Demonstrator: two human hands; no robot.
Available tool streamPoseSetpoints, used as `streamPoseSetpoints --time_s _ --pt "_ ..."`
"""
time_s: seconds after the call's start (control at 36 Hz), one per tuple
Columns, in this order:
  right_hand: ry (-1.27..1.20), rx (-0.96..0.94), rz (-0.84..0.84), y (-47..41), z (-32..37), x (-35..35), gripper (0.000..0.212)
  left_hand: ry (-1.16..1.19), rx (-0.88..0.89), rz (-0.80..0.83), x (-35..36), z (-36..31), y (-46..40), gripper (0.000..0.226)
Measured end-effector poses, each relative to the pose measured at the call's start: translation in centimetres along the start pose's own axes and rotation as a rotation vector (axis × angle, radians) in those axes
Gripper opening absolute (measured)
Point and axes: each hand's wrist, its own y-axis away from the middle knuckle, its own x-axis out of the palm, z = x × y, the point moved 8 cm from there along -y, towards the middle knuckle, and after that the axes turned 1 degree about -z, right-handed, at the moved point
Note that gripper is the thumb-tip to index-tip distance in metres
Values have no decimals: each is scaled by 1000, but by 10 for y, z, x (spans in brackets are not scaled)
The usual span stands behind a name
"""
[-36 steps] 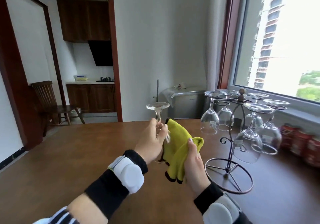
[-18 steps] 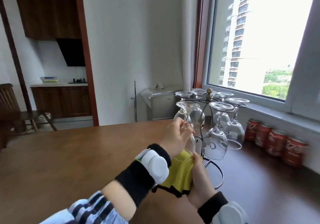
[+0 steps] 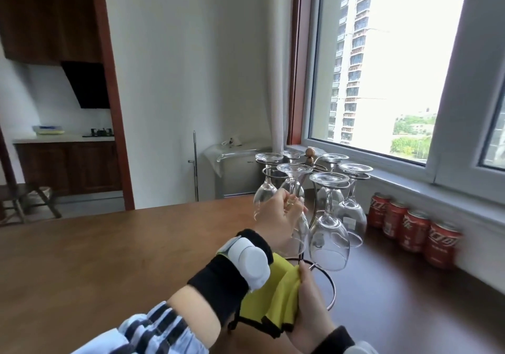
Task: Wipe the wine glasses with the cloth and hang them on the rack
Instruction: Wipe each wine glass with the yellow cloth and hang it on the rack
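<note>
At the centre of the frame, our left hand (image 3: 280,217) pinches the stem of an upturned wine glass (image 3: 294,187), foot uppermost, its bowl hanging below our fingers and right against the metal rack (image 3: 318,258). The foot sits level with the rack's curled arms, between two glasses already hung; whether it has slid into a slot yet we cannot tell. Lower centre, our right hand (image 3: 310,307) is curled around the bunched yellow cloth (image 3: 276,296), held low over the brown table (image 3: 109,258) just in front of the rack's ring base.

The job looks close to done, as far as we can judge. Five hanging glasses (image 3: 329,233) dangle bowl-down from the rack's arms at centre right, their round feet resting on the wire loops. The one in our left hand appears wiped and ready to hang, since the cloth is off it and held away below. No other loose glass shows anywhere on the table, so this looks like the last one, though the frame does not take in the whole tabletop. What remains, by our reading, is to seat this stem in a free slot without knocking the neighbouring bowls, then let go.

A row of red cans (image 3: 412,228) stands along the wall under the window at the right of the frame, well clear of our hands.
</note>
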Motion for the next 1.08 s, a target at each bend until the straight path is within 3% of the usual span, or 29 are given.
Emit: streamPoseSetpoints --time_s 0.08,0.19,0.33,0.44,0.78,0.94,1.08 --pt "14 17 -21 -8 -3 -6 64 10 -22 -22 2 6 -6 43" --pt "3 3 -2 -14 -1 -7 61 -13 -30 -10 5 10 -10 35" --pt "-35 10 9 -18 -2 -9 60 -69 -62 -27 6 14 -13 47" --pt "-47 18 5 -29 -7 -15 64 -54 -75 -22 7 14 -14 33" --pt "-121 5 0 -38 -6 -22 59 -23 -119 -112 -4 16 -18 23" --pt "-141 40 26 -42 -12 -18 63 68 -158 -129 -11 25 -16 44" --pt "-142 56 42 -44 -13 -13 61 69 -141 -138 -25 28 -11 36"
